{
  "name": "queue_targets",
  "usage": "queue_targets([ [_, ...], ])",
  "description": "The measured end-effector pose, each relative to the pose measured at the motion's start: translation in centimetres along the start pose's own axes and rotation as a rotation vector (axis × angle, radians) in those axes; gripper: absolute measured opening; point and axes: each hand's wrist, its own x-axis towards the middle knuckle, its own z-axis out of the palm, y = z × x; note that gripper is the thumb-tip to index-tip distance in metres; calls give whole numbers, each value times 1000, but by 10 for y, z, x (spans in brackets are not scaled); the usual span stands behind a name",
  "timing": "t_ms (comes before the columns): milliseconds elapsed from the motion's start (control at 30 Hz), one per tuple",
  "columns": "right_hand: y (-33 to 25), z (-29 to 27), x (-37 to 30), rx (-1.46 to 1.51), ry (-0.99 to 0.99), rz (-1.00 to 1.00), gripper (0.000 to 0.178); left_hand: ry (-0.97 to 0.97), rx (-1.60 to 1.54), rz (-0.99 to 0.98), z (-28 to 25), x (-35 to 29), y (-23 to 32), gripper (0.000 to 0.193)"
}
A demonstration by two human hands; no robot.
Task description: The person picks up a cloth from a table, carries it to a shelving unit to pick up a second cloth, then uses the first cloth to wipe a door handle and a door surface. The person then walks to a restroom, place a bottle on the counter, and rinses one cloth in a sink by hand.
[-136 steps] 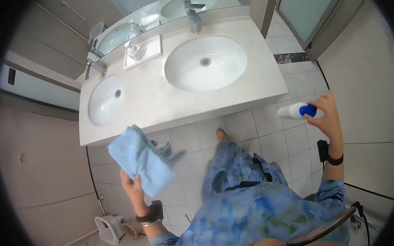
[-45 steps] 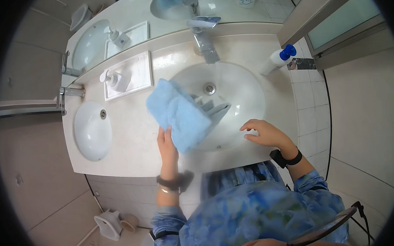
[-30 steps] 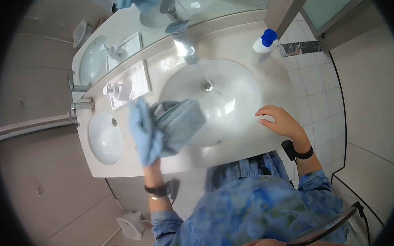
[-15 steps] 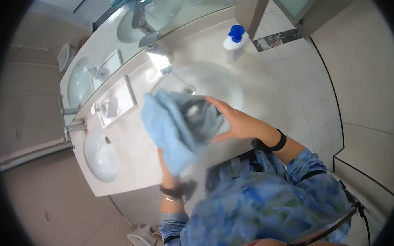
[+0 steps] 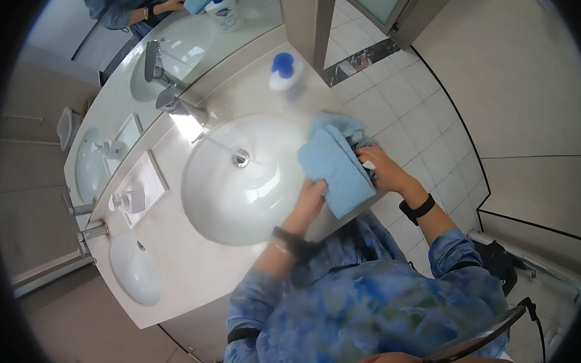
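Light-blue towel [image 5: 334, 169] shifted from over right basin [image 5: 203, 209] to surface's [image 5: 190, 272] right edge; basin unobstructed. Left fingers [image 5: 318, 187] clamped on towel; right fingers [image 5: 370, 155] on grey-blue cloth [image 5: 355, 132], closure unclear.

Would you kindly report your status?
Left hand gripping folded light blue cloth; right hand touching bunched grey-blue cloth; white, blue-topped plastic pump bottle standing beyond.

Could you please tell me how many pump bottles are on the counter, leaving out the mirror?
2: a blue-topped one at the back right of the counter, and a white one on the tray. The blue cloth hides some counter, so another could be hidden.
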Motion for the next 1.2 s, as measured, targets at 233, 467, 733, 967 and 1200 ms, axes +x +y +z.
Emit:
queue_targets([
  [233, 18, -61, 18, 626, -382, 252, 35, 169, 275, -193, -26, -3, 25, 42],
  [467, 46, -24, 86, -133, -76, -262, 32, 9, 71, -146, -51, -12, 36, 46],
  [733, 50, -43, 112, 1605, -172, 400, 37, 177, 27, 8, -43, -40, 22, 49],
  [967, 4, -77, 62, 456, -472, 128, 71, 242, 8, 16, -31, -31, 13, 40],
  [1200, 3, -18, -16, -264, -134, -172, 58, 158, 259, 48, -1, -20, 45, 47],
])
